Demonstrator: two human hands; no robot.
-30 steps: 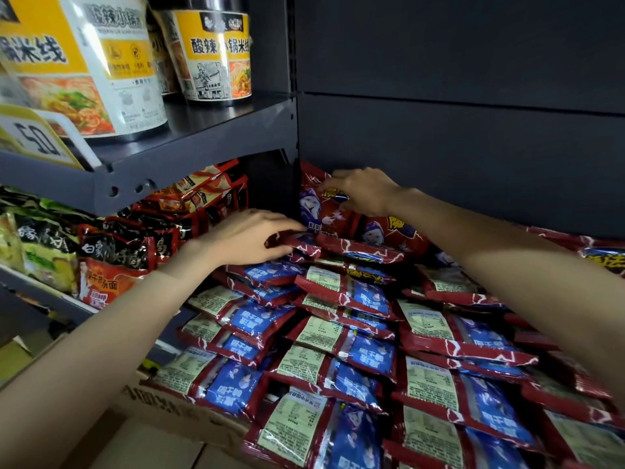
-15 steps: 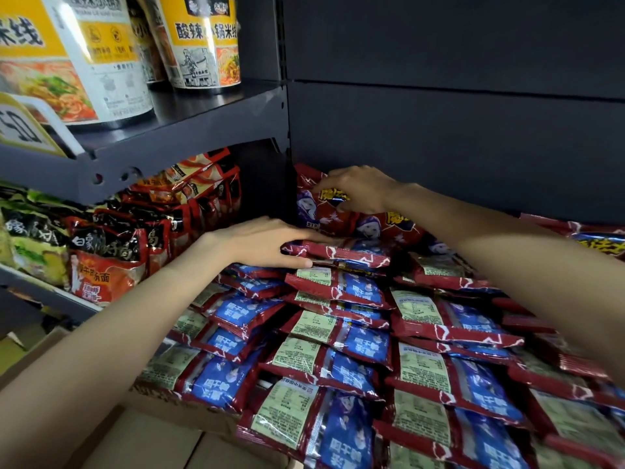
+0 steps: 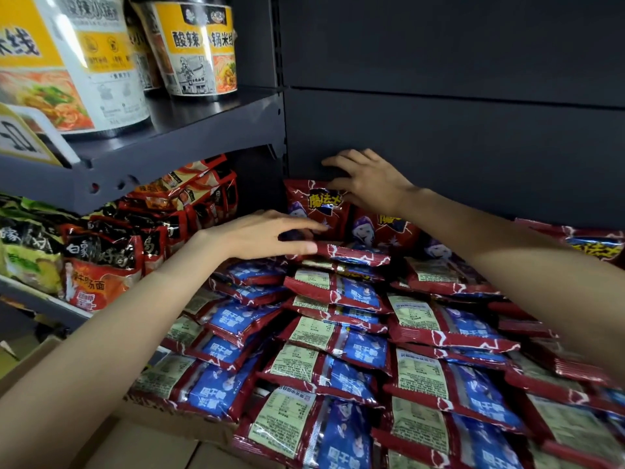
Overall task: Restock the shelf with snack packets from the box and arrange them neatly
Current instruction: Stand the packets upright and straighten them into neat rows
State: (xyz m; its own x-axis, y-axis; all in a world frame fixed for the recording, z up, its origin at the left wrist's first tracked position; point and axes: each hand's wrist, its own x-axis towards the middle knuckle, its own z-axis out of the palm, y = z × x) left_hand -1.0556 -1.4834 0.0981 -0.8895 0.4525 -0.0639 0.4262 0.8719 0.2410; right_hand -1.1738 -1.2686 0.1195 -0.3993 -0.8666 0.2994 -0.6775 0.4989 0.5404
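Observation:
Red-and-blue snack packets (image 3: 338, 336) lie in overlapping rows across the shelf, label side up. At the back, red snack packets stand upright against the dark back panel; the leftmost upright packet (image 3: 313, 206) is in the corner. My right hand (image 3: 368, 181) is at that packet's top edge, fingers spread and loosely bent against the back panel, palm touching the packet. My left hand (image 3: 263, 235) reaches in from the left with straight fingers, resting on the top flat packet (image 3: 351, 255) just in front of the upright one. A cardboard box (image 3: 148, 445) shows at the bottom left.
Yellow-labelled noodle tubs (image 3: 199, 45) stand on the upper shelf (image 3: 176, 143) at left, with a price tag (image 3: 20, 137) at its front. Bagged instant noodles (image 3: 101, 262) fill the lower left bay. More upright red packets (image 3: 592, 248) sit at the far right.
My right hand's fingers have lifted from gripping the upright packet and now spread against the back panel. My left hand slid right along the top flat packet. The view moved closer.

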